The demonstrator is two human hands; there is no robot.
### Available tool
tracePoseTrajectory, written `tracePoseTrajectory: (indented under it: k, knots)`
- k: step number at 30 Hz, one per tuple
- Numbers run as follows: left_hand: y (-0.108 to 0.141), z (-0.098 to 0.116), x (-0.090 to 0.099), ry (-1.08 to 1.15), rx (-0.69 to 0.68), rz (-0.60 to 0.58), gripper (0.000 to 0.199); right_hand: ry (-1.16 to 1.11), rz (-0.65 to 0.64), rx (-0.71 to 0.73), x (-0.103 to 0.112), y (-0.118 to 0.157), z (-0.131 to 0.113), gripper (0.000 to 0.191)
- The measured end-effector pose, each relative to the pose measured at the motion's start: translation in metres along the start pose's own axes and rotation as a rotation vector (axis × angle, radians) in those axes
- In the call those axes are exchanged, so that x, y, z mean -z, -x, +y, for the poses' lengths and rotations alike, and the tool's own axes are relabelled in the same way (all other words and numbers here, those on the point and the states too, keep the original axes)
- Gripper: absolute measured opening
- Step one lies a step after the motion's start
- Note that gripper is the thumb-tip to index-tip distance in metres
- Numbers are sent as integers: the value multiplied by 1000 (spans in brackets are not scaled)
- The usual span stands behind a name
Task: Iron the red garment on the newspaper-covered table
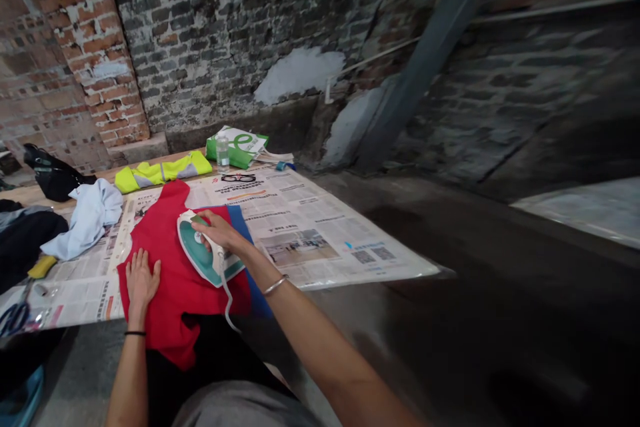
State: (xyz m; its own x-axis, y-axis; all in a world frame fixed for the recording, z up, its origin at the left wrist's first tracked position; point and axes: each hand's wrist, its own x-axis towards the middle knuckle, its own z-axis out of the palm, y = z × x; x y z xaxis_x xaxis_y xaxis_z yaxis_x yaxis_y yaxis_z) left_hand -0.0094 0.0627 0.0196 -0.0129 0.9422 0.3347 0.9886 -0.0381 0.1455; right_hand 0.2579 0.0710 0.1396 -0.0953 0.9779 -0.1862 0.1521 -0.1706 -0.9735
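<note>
A red garment (165,227) with a blue hem band lies spread on the newspaper-covered table (300,213), one part hanging over the front edge. My right hand (217,230) is wrapped round the handle of a white and teal clothes iron (193,250), which rests on the garment's right half. From the iron's rear a white cord (229,303) drops past the table edge. On the garment's left side my left hand (143,278) lies flat, fingers stretched out, holding nothing.
Left of the garment are a pale blue cloth (95,213), dark clothes (30,243), a yellow sponge-like piece (42,267) and scissors (16,313). Behind lie a hi-vis garment (165,171), a clear bottle (223,153), a green-white bag (243,147) and eyeglasses (239,178).
</note>
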Motion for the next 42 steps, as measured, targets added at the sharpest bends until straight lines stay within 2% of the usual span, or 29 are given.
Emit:
tracePoseTrajectory:
  k: [7,10,15,21,26,33,38,42]
  knots:
    - [2,1,0,-9,2,2,60,-7,88,8,-3,-26,-3,44]
    - [3,1,-2,-5,1,21,59,46,76,34,-3,-29,-2,34]
    - [5,2,-2,-1,-13,26,58,107,9,31,-1,-11,5,36]
    - [3,4,5,-18,19,-35,61,87,-25,53,1,17,7,44]
    - [2,3,3,-12,4,-10,60,61,-21,21,1,23,1,46]
    - [1,2,1,-13,0,10,60,27,3,-5,0,7,-5,48]
    - [2,2,2,-7,4,2,59,-31,52,-1,-3,-10,-2,44]
    - [1,0,-2,-1,-1,15,59,-51,52,-1,-4,-16,2,49]
